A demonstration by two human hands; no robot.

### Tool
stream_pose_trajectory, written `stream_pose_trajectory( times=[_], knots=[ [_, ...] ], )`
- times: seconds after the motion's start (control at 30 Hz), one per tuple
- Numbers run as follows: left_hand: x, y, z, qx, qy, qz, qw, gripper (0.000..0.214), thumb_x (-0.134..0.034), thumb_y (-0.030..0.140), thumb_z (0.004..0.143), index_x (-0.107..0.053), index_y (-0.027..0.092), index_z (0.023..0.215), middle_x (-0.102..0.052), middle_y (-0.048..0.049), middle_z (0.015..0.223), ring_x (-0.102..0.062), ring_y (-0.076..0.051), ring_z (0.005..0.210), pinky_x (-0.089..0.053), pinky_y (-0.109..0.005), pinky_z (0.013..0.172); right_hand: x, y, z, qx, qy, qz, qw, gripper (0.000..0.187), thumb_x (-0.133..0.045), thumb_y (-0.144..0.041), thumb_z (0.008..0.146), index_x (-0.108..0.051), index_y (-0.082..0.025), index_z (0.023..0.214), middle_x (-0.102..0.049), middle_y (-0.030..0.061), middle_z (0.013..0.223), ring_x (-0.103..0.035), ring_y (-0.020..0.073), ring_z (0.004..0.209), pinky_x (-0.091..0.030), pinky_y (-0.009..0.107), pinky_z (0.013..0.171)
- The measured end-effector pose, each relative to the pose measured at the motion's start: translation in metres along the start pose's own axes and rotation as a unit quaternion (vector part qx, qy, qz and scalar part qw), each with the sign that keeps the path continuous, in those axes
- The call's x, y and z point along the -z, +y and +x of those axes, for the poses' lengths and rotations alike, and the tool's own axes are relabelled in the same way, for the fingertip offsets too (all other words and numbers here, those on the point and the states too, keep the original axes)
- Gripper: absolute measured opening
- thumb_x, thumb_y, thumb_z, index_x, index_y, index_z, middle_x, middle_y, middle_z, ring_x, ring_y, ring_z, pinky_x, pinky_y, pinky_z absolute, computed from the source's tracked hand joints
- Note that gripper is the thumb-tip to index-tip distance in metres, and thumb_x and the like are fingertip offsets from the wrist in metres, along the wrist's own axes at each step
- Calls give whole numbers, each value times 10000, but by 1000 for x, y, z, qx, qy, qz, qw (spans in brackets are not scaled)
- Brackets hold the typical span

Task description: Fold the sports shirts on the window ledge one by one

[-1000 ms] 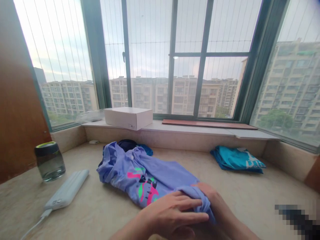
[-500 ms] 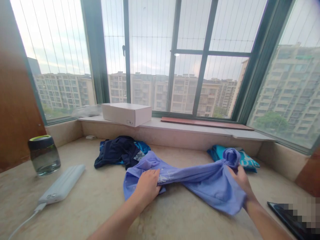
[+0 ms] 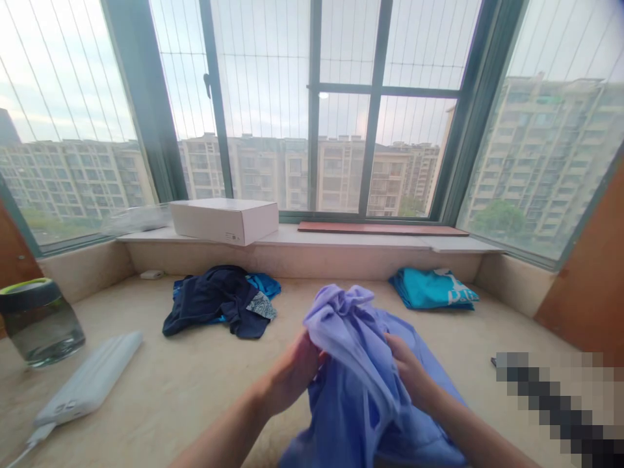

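Counter [image 3: 195, 406]: a pale, faintly mottled stone surface, running back to a low wall beneath a wide bay window.
Shirt [image 3: 348, 387]: purple-blue, at the near middle of the counter, its top bunched and lifted between two hands, the rest hanging in loose folds and running past the lower edge of view.
Left hand [image 3: 296, 367]: closed on the shirt's left side, pinching the gathered cloth – some fingertips are hidden in it.
Right hand [image 3: 408, 367]: closed on the right side, gripping a fold, its fingers partly covered.
Dark clothes [image 3: 212, 302]: a rumpled navy heap with bright blue showing at its edges, left of the shirt and farther back.
Teal cloth [image 3: 422, 289]: folded flat at the back right, with white lettering.
Left side: a see-through bottle [image 3: 43, 328] with a dark, lime-rimmed top; near it, a white device [image 3: 90, 380] with a cable [image 3: 36, 437] plugged in.
Right edge: a dark object [image 3: 541, 396], blurred into blocks – it cannot be made out.
Ledge [image 3: 341, 240]: white, bearing a white box [image 3: 224, 221] and a reddish board [image 3: 380, 229].
Window [image 3: 314, 130]: green-grey frames, thin vertical wires, apartment blocks [image 3: 341, 172] under a cloudy sky.
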State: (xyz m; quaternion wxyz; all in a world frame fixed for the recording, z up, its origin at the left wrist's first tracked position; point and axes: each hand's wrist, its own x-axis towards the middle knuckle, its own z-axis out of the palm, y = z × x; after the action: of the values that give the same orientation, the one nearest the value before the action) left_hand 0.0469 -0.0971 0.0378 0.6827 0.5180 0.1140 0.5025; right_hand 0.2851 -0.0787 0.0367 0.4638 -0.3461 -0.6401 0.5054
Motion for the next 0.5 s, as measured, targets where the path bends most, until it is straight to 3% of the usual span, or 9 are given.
stream_pose_trajectory(
  times=[0.07,0.17,0.27,0.33,0.37,0.43,0.5],
  knots=[
    [-1,-3,7,-26,50,40,998,892,-670,641,823,-284,336,1568,-461,-76,1552,-292,-310,1494,-137,-516,1231,0,-8,1,-67,44,108,991,390,-684,-537,837,-752,-202,1025,-771,55,935,-713,272,889,-576,405,832],
    [8,-5,18,23,160,130,978,937,-744,488,832,-223,286,1585,-513,-139,1501,-384,-328,1445,-213,-530,1211,8,-8,9,-111,164,195,961,432,-690,-569,817,-728,-188,1019,-771,62,925,-725,262,888,-579,409,854],
    [23,-6,24,34,306,207,929,928,-744,508,822,-267,232,1568,-508,-182,1492,-433,-349,1409,-290,-505,1188,29,-1,22,-64,320,186,927,403,-662,-550,820,-700,-198,1011,-766,56,925,-715,257,962,-569,404,904],
    [28,-6,24,18,354,238,904,926,-731,548,817,-288,217,1561,-455,-188,1531,-398,-341,1435,-288,-480,1196,43,4,25,-2,398,120,910,407,-580,-563,866,-682,-209,1039,-756,52,959,-697,250,1029,-556,403,937],
    [27,-6,23,12,343,245,907,910,-721,564,821,-310,215,1554,-437,-185,1545,-379,-334,1447,-279,-470,1203,48,5,24,29,415,82,906,415,-542,-565,888,-676,-216,1067,-750,51,997,-682,246,1069,-544,401,962],
    [20,-6,19,13,263,233,936,842,-679,601,843,-376,220,1531,-430,-170,1556,-371,-322,1455,-262,-467,1214,47,7,16,70,402,22,913,398,-547,-548,895,-687,-224,1080,-741,56,1059,-658,251,1116,-519,398,1001],
    [10,-6,13,48,146,189,970,799,-624,648,864,-410,249,1522,-411,-145,1576,-383,-321,1448,-275,-489,1207,34,10,1,112,280,-63,951,315,-609,-473,870,-719,-229,1035,-743,72,1091,-654,272,1122,-499,401,1026]
  ],
)
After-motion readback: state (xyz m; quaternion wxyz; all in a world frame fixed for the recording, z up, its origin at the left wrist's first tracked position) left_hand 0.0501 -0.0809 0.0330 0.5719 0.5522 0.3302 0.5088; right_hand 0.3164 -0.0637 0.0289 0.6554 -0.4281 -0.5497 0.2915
